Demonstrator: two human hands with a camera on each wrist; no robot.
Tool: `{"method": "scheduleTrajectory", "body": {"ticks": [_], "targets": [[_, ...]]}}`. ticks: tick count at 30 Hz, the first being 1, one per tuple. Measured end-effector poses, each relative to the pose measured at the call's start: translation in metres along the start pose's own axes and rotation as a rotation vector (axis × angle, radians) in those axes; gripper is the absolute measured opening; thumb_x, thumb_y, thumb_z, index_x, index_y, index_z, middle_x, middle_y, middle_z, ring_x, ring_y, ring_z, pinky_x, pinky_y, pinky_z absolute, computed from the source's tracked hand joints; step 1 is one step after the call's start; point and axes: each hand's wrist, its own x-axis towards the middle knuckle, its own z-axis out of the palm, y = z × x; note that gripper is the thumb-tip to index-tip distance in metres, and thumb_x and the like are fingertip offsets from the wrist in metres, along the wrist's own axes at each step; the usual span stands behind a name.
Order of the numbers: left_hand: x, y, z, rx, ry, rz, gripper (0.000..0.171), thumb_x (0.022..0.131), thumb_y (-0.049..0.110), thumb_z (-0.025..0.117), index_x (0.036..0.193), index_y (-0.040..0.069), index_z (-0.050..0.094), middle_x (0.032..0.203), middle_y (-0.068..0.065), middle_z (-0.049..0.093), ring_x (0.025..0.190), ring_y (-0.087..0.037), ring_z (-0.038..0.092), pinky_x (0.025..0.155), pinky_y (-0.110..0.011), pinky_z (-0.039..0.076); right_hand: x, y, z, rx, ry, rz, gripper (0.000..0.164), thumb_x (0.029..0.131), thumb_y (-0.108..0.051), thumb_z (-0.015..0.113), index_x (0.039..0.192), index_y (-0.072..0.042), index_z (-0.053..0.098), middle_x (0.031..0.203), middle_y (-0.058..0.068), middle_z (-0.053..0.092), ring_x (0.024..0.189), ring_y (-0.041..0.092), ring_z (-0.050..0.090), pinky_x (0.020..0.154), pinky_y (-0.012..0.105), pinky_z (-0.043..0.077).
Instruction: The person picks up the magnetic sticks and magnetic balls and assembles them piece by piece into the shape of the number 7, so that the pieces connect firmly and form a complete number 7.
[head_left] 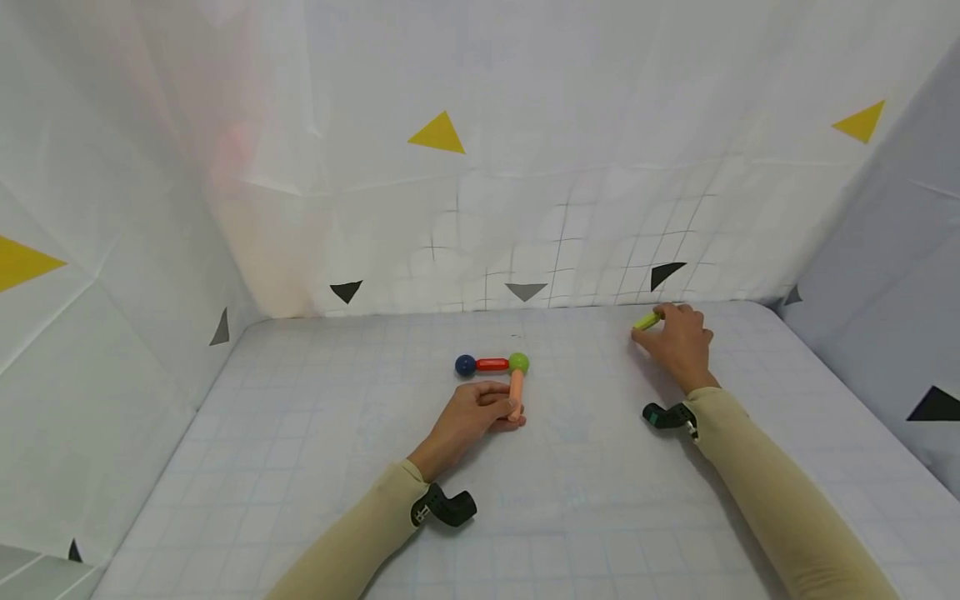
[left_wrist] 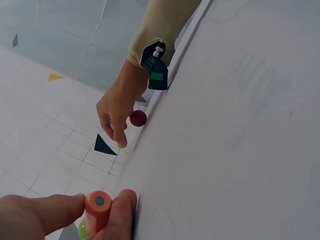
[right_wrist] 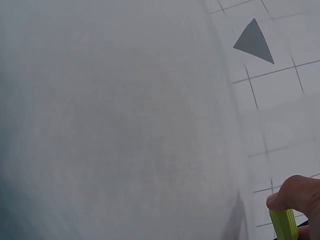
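My left hand [head_left: 480, 408] pinches an orange magnetic rod [head_left: 516, 393] between thumb and fingers. In the left wrist view, a grey metal disc shows in the end of that rod. Its far end meets a green ball [head_left: 518, 362], which also joins a red rod [head_left: 492, 364] with a dark blue ball [head_left: 466, 365] at the other end. Out to the right, near the back of the table, my right hand [head_left: 681, 342] pinches a ridged yellow-green rod [right_wrist: 284, 223]. A red ball [left_wrist: 138, 118] appears beside that hand in the left wrist view; whether it is held, I cannot tell.
The white table [head_left: 360, 517] has a faint grid. A white sheet with yellow and black triangles [head_left: 442, 133] rises behind it, close to my right hand. More sheeting [head_left: 97, 333] stands along the left and right sides.
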Motion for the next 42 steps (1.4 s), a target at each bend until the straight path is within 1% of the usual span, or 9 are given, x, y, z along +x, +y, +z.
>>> {"method": "scheduleTrajectory", "body": {"ticks": [3, 5, 12, 20, 26, 28, 34, 37, 42], "targets": [[0.0, 0.001, 0.0, 0.002, 0.0, -0.001, 0.043, 0.102, 0.006, 0.068, 0.14, -0.008, 0.056, 0.116, -0.018, 0.071, 0.1, -0.031, 0.074, 0.088, -0.034, 0.058, -0.004, -0.004, -0.003, 0.021, 0.018, -0.017, 0.06, 0.09, -0.027, 0.078, 0.134, 0.007, 0.058, 0.134, 0.034, 0.05, 0.125, 0.054, 0.04, 0.093, 0.073, 0.033], [0.0, 0.001, 0.0, 0.0, 0.0, -0.002, 0.043, 0.101, 0.006, 0.068, 0.14, -0.008, 0.056, 0.116, -0.018, 0.071, 0.1, -0.031, 0.074, 0.088, -0.035, 0.058, -0.007, -0.008, -0.006, 0.044, 0.031, -0.029, 0.06, 0.089, -0.026, 0.079, 0.135, 0.006, 0.058, 0.132, 0.032, 0.051, 0.125, 0.053, 0.04, 0.093, 0.072, 0.032], [-0.001, 0.001, 0.0, 0.0, 0.004, 0.0, 0.044, 0.101, 0.006, 0.068, 0.142, -0.008, 0.055, 0.116, -0.018, 0.071, 0.1, -0.031, 0.074, 0.088, -0.035, 0.058, -0.018, -0.02, -0.013, 0.108, 0.06, -0.081, 0.06, 0.089, -0.023, 0.081, 0.135, 0.008, 0.056, 0.126, 0.029, 0.056, 0.122, 0.05, 0.044, 0.093, 0.071, 0.031], [-0.002, 0.002, -0.001, 0.007, 0.005, -0.003, 0.044, 0.101, 0.006, 0.068, 0.142, -0.008, 0.055, 0.116, -0.018, 0.071, 0.1, -0.03, 0.074, 0.089, -0.035, 0.058, -0.03, -0.036, -0.017, 0.109, 0.048, -0.129, 0.057, 0.089, -0.021, 0.081, 0.131, 0.008, 0.058, 0.126, 0.028, 0.057, 0.123, 0.049, 0.044, 0.096, 0.073, 0.028], [-0.002, 0.002, -0.001, 0.006, 0.002, -0.006, 0.045, 0.102, 0.006, 0.068, 0.142, -0.008, 0.055, 0.117, -0.018, 0.071, 0.101, -0.03, 0.074, 0.09, -0.035, 0.057, -0.043, -0.05, -0.017, 0.149, 0.038, -0.164, 0.055, 0.088, -0.02, 0.082, 0.13, 0.008, 0.06, 0.126, 0.026, 0.058, 0.121, 0.046, 0.047, 0.097, 0.073, 0.028], [-0.002, 0.002, -0.001, 0.007, 0.0, -0.007, 0.044, 0.102, 0.007, 0.068, 0.141, -0.008, 0.055, 0.116, -0.018, 0.071, 0.102, -0.03, 0.074, 0.09, -0.035, 0.057, -0.048, -0.055, -0.017, 0.159, 0.032, -0.185, 0.055, 0.088, -0.02, 0.083, 0.13, 0.007, 0.061, 0.126, 0.026, 0.058, 0.121, 0.045, 0.048, 0.096, 0.072, 0.029], [-0.002, 0.002, 0.0, 0.013, -0.001, -0.003, 0.045, 0.102, 0.007, 0.068, 0.142, -0.008, 0.054, 0.117, -0.017, 0.071, 0.101, -0.03, 0.074, 0.089, -0.034, 0.057, -0.06, -0.066, -0.016, 0.214, 0.032, -0.25, 0.053, 0.085, -0.018, 0.086, 0.126, 0.006, 0.064, 0.122, 0.023, 0.06, 0.116, 0.042, 0.05, 0.094, 0.061, 0.038], [-0.002, 0.002, 0.0, 0.013, -0.005, 0.001, 0.045, 0.102, 0.007, 0.068, 0.142, -0.008, 0.054, 0.117, -0.018, 0.071, 0.101, -0.03, 0.074, 0.09, -0.034, 0.057, -0.066, -0.071, -0.015, 0.238, 0.017, -0.266, 0.051, 0.085, -0.017, 0.086, 0.125, 0.005, 0.064, 0.12, 0.022, 0.061, 0.115, 0.041, 0.051, 0.095, 0.061, 0.04], [-0.002, 0.002, 0.0, 0.011, -0.011, 0.002, 0.045, 0.102, 0.005, 0.067, 0.142, -0.009, 0.054, 0.118, -0.018, 0.071, 0.101, -0.03, 0.074, 0.089, -0.034, 0.057, -0.074, -0.076, -0.013, 0.265, -0.021, -0.272, 0.05, 0.086, -0.017, 0.086, 0.126, 0.004, 0.065, 0.121, 0.02, 0.063, 0.115, 0.039, 0.054, 0.095, 0.059, 0.045]]}}
